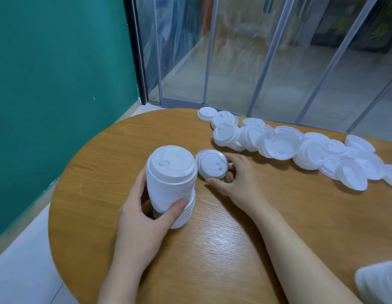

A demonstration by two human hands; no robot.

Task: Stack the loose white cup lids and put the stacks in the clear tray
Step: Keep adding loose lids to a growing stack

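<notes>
Head view: left hand (147, 207) grips a tall lid stack (171, 183) standing on the table (212, 249). Right hand (239, 183) pinches a single lid (211, 164), tilted, just right of the stack's top. Loose lids (300, 148) lie well beyond both hands, along the far edge.

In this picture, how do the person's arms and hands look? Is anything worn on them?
Both the left hand and the right hand are bare, with no gloves, rings, watch or bracelet visible. Both forearms are bare too; no sleeve reaches into view. The fingernails look short and unpainted.
</notes>
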